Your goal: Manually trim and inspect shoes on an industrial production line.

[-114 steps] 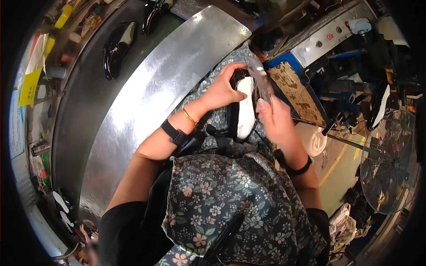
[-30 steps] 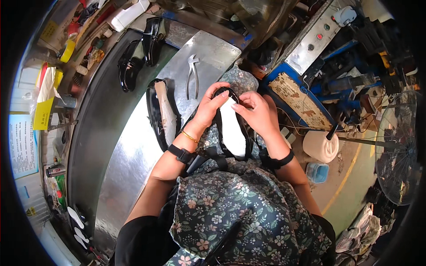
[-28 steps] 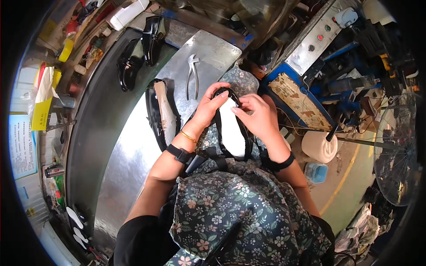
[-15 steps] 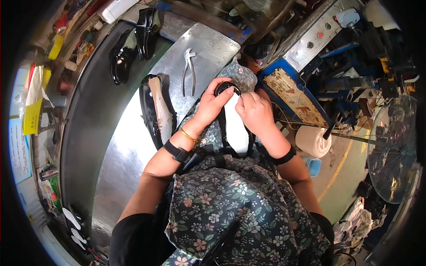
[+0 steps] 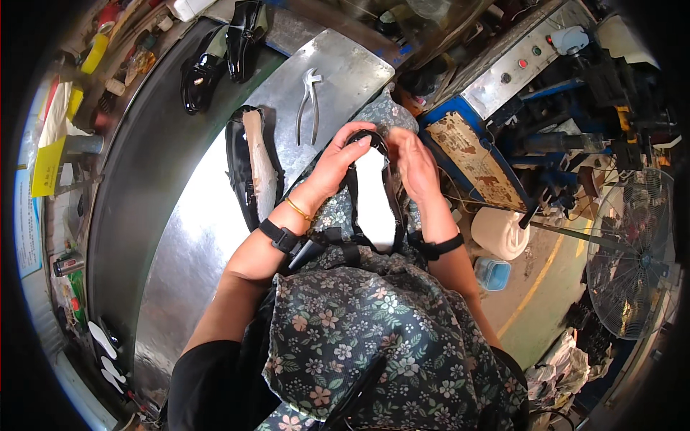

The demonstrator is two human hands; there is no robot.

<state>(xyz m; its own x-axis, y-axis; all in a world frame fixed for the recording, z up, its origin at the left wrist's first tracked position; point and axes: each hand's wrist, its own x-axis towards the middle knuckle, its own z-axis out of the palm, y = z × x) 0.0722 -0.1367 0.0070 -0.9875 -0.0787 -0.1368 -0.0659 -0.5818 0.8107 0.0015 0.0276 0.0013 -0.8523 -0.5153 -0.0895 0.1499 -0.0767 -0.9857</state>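
Note:
A glossy black shoe upper (image 5: pixel 357 208) with a white insole (image 5: pixel 374 197) rests sole-up on my lap. My left hand (image 5: pixel 343 156) wraps round its far end, thumb pressed near the insole's tip and fingers curled over the black edge. My right hand (image 5: pixel 418 167) is at the right side of that end, fingers stretched out and slightly smeared at the tips; whether it touches the shoe is hard to tell. On the metal bench to my left lies a second black shoe (image 5: pixel 241 154) with a tan and pale sole. Beyond it are metal pincers (image 5: pixel 309 104).
The metal bench (image 5: pixel 172 302) borders a dark belt (image 5: pixel 129 208), where a pair of black shoes (image 5: pixel 241 50) stands. White insoles (image 5: pixel 102 339) lie at lower left. To the right are a blue-framed machine (image 5: pixel 474 151), a white jug (image 5: pixel 499 233), a blue tub (image 5: pixel 492 274) and a fan (image 5: pixel 636 255).
My right hand has come off the insole's edge and opened out, moving slightly up and right. More of the white insole shows. The left hand still grips the shoe's far end.

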